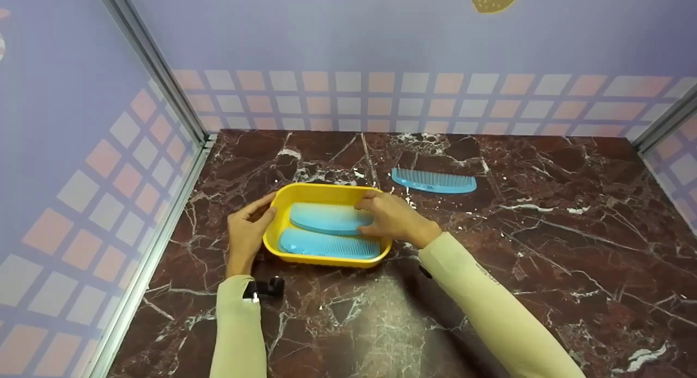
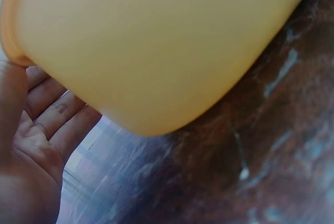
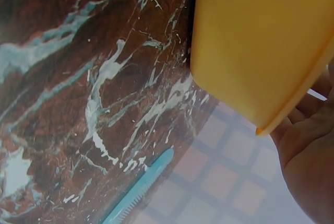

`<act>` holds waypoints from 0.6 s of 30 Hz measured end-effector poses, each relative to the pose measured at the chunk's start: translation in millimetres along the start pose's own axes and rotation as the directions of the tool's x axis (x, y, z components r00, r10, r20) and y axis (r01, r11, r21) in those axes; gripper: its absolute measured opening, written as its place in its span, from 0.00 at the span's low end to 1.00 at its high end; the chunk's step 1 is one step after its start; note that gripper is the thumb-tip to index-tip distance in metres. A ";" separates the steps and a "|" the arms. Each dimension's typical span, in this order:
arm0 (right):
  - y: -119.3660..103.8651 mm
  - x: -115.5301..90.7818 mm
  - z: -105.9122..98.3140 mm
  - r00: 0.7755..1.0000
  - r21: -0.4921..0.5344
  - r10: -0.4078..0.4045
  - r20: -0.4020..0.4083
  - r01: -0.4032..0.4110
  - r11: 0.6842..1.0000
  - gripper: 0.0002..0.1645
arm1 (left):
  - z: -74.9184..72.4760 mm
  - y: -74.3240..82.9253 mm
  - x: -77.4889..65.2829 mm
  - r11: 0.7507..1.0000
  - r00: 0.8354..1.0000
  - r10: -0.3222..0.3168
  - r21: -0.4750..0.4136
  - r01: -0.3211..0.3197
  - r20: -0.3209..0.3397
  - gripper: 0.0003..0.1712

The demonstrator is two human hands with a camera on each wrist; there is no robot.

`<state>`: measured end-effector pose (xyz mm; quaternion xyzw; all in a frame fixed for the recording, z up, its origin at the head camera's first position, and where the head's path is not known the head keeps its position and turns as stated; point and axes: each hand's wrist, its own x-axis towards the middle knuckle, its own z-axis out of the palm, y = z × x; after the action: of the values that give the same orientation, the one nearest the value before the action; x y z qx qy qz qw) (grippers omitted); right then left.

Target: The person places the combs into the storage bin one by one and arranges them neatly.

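A yellow plastic basin point(image 1: 326, 262) stands on the marble-patterned tabletop, with two blue combs inside. The front comb point(image 1: 326, 244) lies along the near side. My right hand point(image 1: 396, 217) reaches over the right rim and pinches the right end of the rear comb point(image 1: 321, 219) between thumb and fingers. At the basin's left end, my left hand point(image 1: 248, 231) grips the rim, thumb at the edge and fingers along the outside. The left wrist view shows this hand point(image 2: 42, 125) beside the outer wall point(image 2: 141, 57). Fingertips of the right hand point(image 3: 308, 145) are hidden behind the basin in the right wrist view.
A third blue comb point(image 1: 434, 181) lies on the table behind and to the right of the basin, teeth facing the back wall. Purple walls with a checked border point(image 1: 348, 97) enclose the back and sides. A metal strip point(image 1: 163, 247) runs along the table's left edge.
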<state>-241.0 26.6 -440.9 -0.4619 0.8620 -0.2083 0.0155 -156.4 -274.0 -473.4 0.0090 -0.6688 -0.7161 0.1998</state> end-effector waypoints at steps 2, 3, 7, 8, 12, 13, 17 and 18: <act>0.3 1.3 1.5 1.000 0.004 0.002 0.004 -0.002 1.000 0.27 | 0.1 -0.4 -0.1 1.000 1.000 -0.005 0.000 0.005 -0.002 0.19; 0.4 1.7 2.1 1.000 0.006 0.003 0.005 -0.003 1.000 0.27 | 0.1 -0.4 0.0 1.000 1.000 -0.007 0.000 0.007 -0.003 0.19; 1.1 3.2 4.4 1.000 0.006 0.003 0.001 -0.003 1.000 0.27 | 0.7 -0.1 0.4 1.000 1.000 -0.015 0.006 0.015 -0.008 0.19; 1.3 3.6 4.9 1.000 0.001 0.002 0.000 -0.002 1.000 0.26 | 0.8 0.2 0.5 1.000 1.000 -0.017 0.007 0.017 -0.008 0.19; 1.5 4.9 6.9 1.000 -0.029 0.002 0.008 -0.002 1.000 0.27 | 0.8 0.7 0.8 1.000 1.000 -0.021 0.005 0.021 -0.012 0.18; 1.5 5.3 7.3 1.000 -0.039 0.004 0.014 -0.004 0.999 0.27 | 0.9 0.8 0.9 1.000 1.000 -0.021 0.005 0.021 -0.012 0.18; 0.5 6.8 8.5 0.999 -0.080 0.012 0.050 -0.008 0.997 0.25 | 0.8 0.7 0.2 1.000 1.000 -0.022 0.010 0.022 -0.018 0.18; 0.3 7.0 8.9 0.998 -0.091 0.013 0.059 -0.007 0.996 0.24 | 0.8 0.6 0.0 1.000 1.000 -0.023 0.011 0.023 -0.020 0.18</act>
<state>-243.4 18.0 -448.0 -0.4638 0.8720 -0.1549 0.0212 -156.4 -273.2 -472.7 0.0249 -0.6708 -0.7143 0.1981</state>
